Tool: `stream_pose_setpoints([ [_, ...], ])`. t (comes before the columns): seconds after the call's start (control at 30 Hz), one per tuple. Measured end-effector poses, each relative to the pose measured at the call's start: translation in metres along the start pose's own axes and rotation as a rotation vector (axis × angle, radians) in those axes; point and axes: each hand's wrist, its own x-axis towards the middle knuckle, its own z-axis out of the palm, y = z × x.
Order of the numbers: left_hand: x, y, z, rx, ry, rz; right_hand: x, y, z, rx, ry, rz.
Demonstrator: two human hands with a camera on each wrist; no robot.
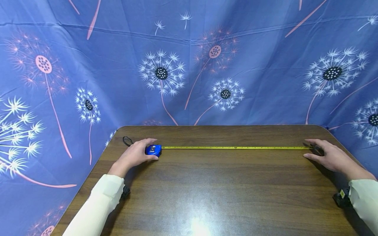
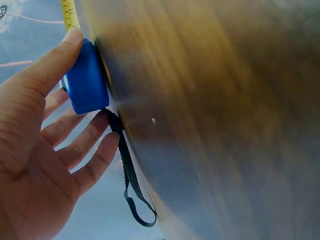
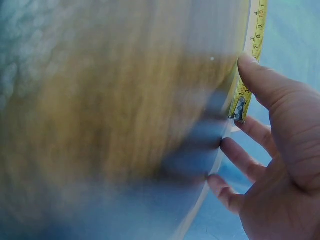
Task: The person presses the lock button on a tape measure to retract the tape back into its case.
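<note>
A blue tape measure [image 1: 153, 150] rests on the wooden table, its yellow blade [image 1: 212, 147] pulled out in a straight line to the right. My left hand [image 1: 134, 155] is spread around the case, with the thumb along its near side and the index finger behind it. In the left wrist view the thumb tip overlaps the case's upper corner and the other fingers are splayed. At the blade's far end, my right hand [image 1: 333, 155] has thumb and fingers apart on either side of it. The metal end hook [image 3: 239, 108] shows between them in the right wrist view.
A black wrist strap [image 2: 131, 175] trails from the case on its left. The brown table [image 1: 224, 190] has rounded far corners and a bright reflection near the front. Blue cloth [image 1: 189, 108] with dandelion prints hangs behind and at both sides.
</note>
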Motion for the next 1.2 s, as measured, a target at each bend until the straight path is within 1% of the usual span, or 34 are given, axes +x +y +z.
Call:
stream_pose_setpoints([
  [0.2, 0.0003, -0.0006, -0.0002, -0.006, 0.015, 0.02, 0.0004, 0.0027, 0.0021, 0.004, 0.035, -0.048],
  [0.3, 0.0, -0.0008, -0.0009, -0.005, 0.016, 0.025, 0.0003, 0.004, 0.0014, -0.004, 0.038, -0.045],
  [0.53, -0.0009, -0.0021, -0.0026, -0.019, 0.0, 0.002, -0.0001, 0.0058, 0.0007, -0.025, 0.039, -0.028],
  [0.67, -0.0027, -0.0025, -0.004, -0.026, -0.005, -0.01, -0.0002, 0.0063, 0.0024, -0.02, 0.063, -0.038],
  [0.8, -0.0046, -0.0017, -0.0054, -0.027, -0.007, -0.006, 0.0002, 0.0057, 0.0024, -0.02, 0.075, -0.043],
  [1.03, -0.0047, -0.0031, -0.0059, -0.033, -0.024, -0.005, 0.0005, 0.0038, 0.0008, -0.048, 0.06, -0.018],
  [1.2, -0.0056, -0.0028, -0.0066, -0.035, -0.026, 0.003, -0.0002, 0.0046, 0.001, -0.064, 0.084, -0.028],
])
